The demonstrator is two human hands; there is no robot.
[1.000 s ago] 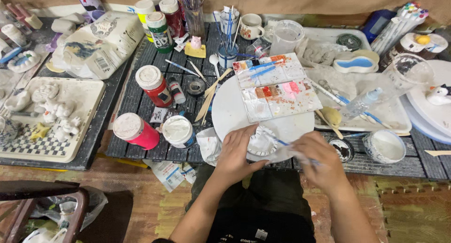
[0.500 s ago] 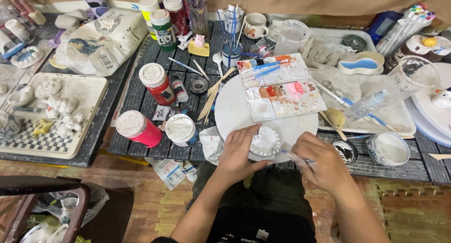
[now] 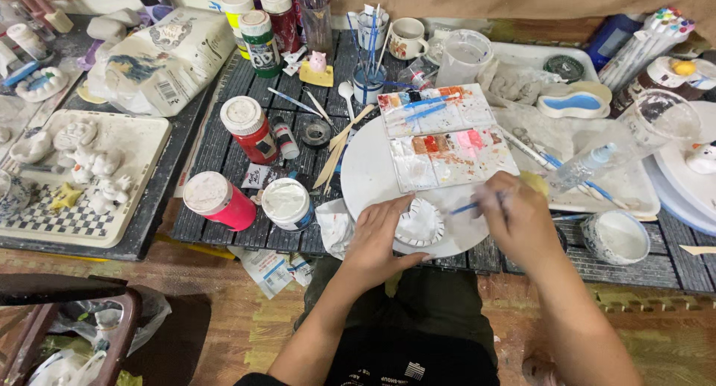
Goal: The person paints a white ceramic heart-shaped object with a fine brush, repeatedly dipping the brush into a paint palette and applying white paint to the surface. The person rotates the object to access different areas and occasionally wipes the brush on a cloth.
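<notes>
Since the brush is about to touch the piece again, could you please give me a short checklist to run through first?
1. Left hand steadies the small white ridged piece: ok.
2. Right hand grips the blue brush: ok.
3. Brush tip loaded with paint: cannot tell, it is blurred.
4. Paint palette close beside the brush hand: ok.
5. Piece rests over the round white board: ok.
6. Pink jar capped: ok.

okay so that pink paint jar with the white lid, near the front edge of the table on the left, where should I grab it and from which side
Grip the pink paint jar around its pink body just below the white lid, coming from the front-left, the side nearest you. It stands upright, so the round wall offers an even wrap. The white-lidded tub stands close on its right and the red jar behind it, so those sides are tighter.
</notes>
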